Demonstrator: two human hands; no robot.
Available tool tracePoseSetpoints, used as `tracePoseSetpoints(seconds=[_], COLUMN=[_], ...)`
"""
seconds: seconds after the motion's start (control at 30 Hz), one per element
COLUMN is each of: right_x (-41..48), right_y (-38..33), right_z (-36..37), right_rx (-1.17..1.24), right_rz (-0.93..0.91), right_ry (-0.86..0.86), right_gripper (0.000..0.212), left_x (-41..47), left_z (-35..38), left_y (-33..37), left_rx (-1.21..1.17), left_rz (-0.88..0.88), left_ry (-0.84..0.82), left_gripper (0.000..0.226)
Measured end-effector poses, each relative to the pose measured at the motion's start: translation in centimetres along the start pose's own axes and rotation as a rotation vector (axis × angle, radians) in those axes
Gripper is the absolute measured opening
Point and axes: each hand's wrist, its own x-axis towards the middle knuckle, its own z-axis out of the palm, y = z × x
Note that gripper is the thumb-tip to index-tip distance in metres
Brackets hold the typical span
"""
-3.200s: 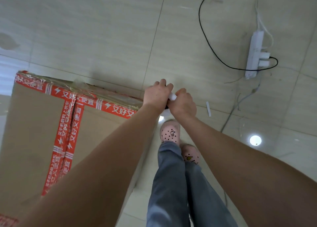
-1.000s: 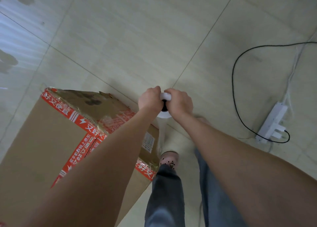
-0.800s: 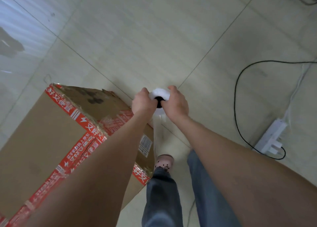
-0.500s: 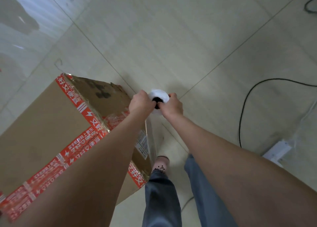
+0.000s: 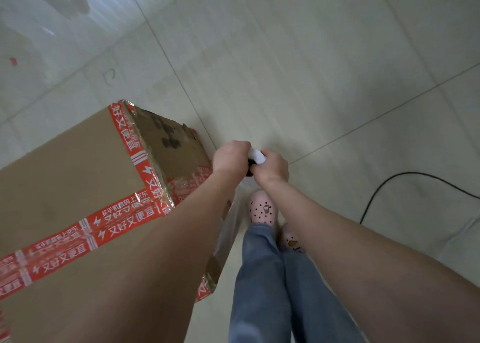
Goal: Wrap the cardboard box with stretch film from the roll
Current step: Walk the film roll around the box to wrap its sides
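A large cardboard box [image 5: 65, 176] with red printed tape fills the left of the head view and stands on the tiled floor. My left hand [image 5: 230, 155] and my right hand [image 5: 272, 165] grip the stretch film roll [image 5: 255, 155] between them, just right of the box's far corner. Only the roll's white top and dark core show; the rest is hidden by my hands. Clear film [image 5: 228, 228] runs down from the roll along the box's right side.
My jeans legs and pink dotted shoes [image 5: 263, 209] stand right beside the box. A black cable [image 5: 384, 187] curves over the floor at the right. Pale tiles stretch ahead of the box.
I have walked round the box with the roll in both hands; the box now shows another corner and side. The white power strip has left the view.
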Motion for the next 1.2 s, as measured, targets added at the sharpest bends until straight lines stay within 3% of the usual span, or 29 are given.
tracePoseSetpoints(seconds=[0.13,0.27,0.37,0.5,0.67,0.73,0.83,0.93,1.07,1.2], right_x=[1.4,2.5,2.7,2.7,3.6,3.6,4.4,4.9,6.1,7.1], right_y=[-3.1,-5.7,-6.5,-6.8,-7.9,-8.7,-9.4,-10.5,-12.6,-15.1], right_z=[-0.8,0.1,1.1,3.0,3.5,3.0,2.0,1.3,1.3,1.4], right_rx=[-0.184,-0.182,-0.088,0.089,0.025,-0.020,-0.093,-0.196,-0.326,-0.260], right_rz=[-0.135,-0.226,-0.113,0.113,0.071,0.043,0.003,-0.060,-0.152,-0.226], right_ry=[0.012,0.051,-0.013,-0.096,-0.057,-0.052,-0.035,-0.030,0.016,0.047], right_gripper=[0.029,0.041,0.057,0.063,0.041,0.044,0.041,0.036,0.039,0.042], left_x=[1.0,2.3,2.8,3.3,4.7,5.4,6.3,7.0,8.0,8.7], left_z=[-0.9,-1.5,-1.6,-2.1,-3.8,-4.5,-5.3,-5.7,-6.5,-7.4], left_y=[-1.6,-4.1,-6.1,-6.6,-6.3,-6.2,-6.2,-6.8,-7.8,-9.2], left_rx=[-0.275,-0.543,-0.626,-0.558,-0.191,-0.063,0.051,0.049,-0.132,-0.348], left_rz=[-0.174,-0.382,-0.479,-0.427,-0.152,-0.035,0.044,0.025,-0.087,-0.259], left_ry=[0.071,0.097,0.108,0.029,0.066,0.062,0.063,0.066,0.089,0.111], left_gripper=[0.019,0.018,0.024,0.029,0.041,0.046,0.035,0.025,0.022,0.024])
